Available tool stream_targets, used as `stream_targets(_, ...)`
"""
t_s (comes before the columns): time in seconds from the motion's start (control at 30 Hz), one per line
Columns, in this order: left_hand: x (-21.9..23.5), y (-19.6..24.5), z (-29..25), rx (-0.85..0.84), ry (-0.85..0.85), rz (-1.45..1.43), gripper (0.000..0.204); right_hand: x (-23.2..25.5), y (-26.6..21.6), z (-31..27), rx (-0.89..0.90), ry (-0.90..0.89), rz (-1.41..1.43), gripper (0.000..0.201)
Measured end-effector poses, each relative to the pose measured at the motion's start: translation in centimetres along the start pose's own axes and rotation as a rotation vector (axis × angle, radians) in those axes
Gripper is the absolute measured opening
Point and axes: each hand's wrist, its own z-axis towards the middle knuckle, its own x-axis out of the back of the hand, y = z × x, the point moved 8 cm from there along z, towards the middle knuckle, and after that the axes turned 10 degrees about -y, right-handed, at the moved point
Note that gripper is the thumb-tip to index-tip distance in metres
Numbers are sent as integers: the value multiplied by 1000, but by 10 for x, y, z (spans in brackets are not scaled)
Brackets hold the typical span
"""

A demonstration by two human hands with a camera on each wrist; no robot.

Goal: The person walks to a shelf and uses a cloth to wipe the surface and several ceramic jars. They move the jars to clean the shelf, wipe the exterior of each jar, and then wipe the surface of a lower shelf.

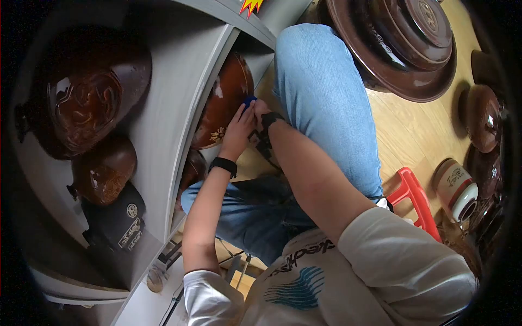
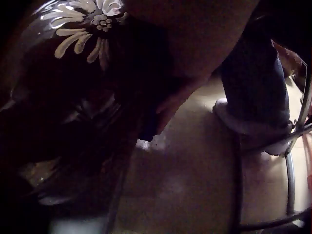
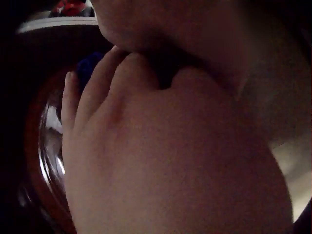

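Note:
A glossy brown pot with a cream daisy on its side (image 1: 225, 92) sits in the low bay of a grey shelf; the daisy (image 2: 100, 24) looms large in the left wrist view. Against the pot's side is a small blue cloth (image 1: 249, 101), mostly covered by the hands. My right hand (image 1: 261, 110) holds it with curled fingers. Beside it, my left hand (image 1: 237, 133) lies with fingers extended along the pot, fingertips at the cloth. In the right wrist view the left hand (image 3: 161, 156) fills the foreground, and the blue cloth (image 3: 89, 68) peeks past its fingers.
Grey shelf boards (image 1: 185, 108) border the pot. Left of them stand a large brown jar (image 1: 87, 108), a smaller one (image 1: 106, 168) and a black box (image 1: 114, 217). A wide brown vessel (image 1: 359, 38), red plastic stool (image 1: 409, 190) and pale jar (image 1: 455, 185) stand on the right.

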Motion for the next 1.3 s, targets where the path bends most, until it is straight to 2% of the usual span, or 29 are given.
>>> stream_targets(0.13, 11, -4, -4, -26, -90, -22, 58, -12, 32, 86, 392, -1, -568, 45)
stream_targets(0.17, 13, -7, -3, 25, -82, 23, 59, 4, 15, 22, 393, -8, -572, 45)
stream_targets(0.23, 17, -11, -5, 78, -77, 63, 59, -14, -48, -49, 155, 124, 342, 38)
stream_targets(0.27, 23, -19, -7, 162, -60, 117, 58, -19, -75, -60, 350, 94, 283, 48)
stream_targets(0.3, 27, -27, -8, 247, -41, 170, 58, -25, -90, -73, 351, 92, 280, 48)
stream_targets(0.33, 31, -34, -11, 307, 29, 71, 53, -28, -121, -97, 503, 195, -10, 48)
stream_targets(0.37, 28, -37, -13, 312, 28, 70, 53, -35, -147, -118, 649, 294, -304, 50)
stream_targets(0.4, 29, -44, -18, 331, 110, -62, 52, -38, -152, -125, 649, 290, -306, 50)
stream_targets(0.47, 29, -53, -30, 339, 239, -265, 47, -55, -166, -133, 743, 172, -525, 51)
stream_targets(0.6, 23, -49, -34, 330, 255, -259, 47, -53, -160, -131, 730, 222, -467, 50)
stream_targets(0.7, 25, -47, -34, 360, 215, -133, 48, -41, -141, -116, 747, 297, -425, 45)
stream_targets(0.77, 15, -29, -31, 258, 143, -12, 49, -40, -102, -85, 479, 213, -1035, 40)
stream_targets(0.8, 10, -22, -34, 225, 113, 13, 49, -34, -73, -50, 485, 202, -1042, 40)
stream_targets(0.83, 7, -18, -40, 245, 108, 12, 49, -31, -31, -24, 520, -13, -816, 36)
stream_targets(0.9, -6, -5, -51, 176, 34, -2, 51, -31, 33, 31, 549, -432, -351, 33)
stream_targets(0.93, -8, -5, -61, 189, 77, -32, 50, -36, -1, -43, 550, -454, -367, 33)
stream_targets(0.97, -10, -6, -70, 219, 73, -37, 50, -56, -6, -92, -142, -173, 123, 33)
stream_targets(1.0, -10, -6, -79, 221, 83, -44, 49, -58, -1, -90, -143, -192, 95, 33)
stream_targets(1.03, -10, -6, -88, 226, 94, -50, 48, -62, 7, -84, -156, -302, 5, 34)
stream_targets(1.07, -11, -7, -94, 253, 175, -73, 48, -75, 7, -91, -170, -411, -88, 39)
stream_targets(1.1, -18, -5, -97, 292, 170, -78, 48, -77, 4, -97, -111, -347, -33, 41)
stream_targets(1.17, -14, -8, -109, 350, 276, -184, 48, -65, 2, -86, -2, -94, -166, 45)
stream_targets(1.2, -12, -10, -118, 375, 345, -264, 46, -57, -9, -83, 179, -123, -384, 47)
stream_targets(1.23, -14, -8, -121, 408, 343, -273, 46, -71, -37, -139, 236, 26, -444, 63)
stream_targets(1.3, -19, -8, -128, 498, 376, -384, 39, -73, -47, -142, 385, 174, -702, 67)
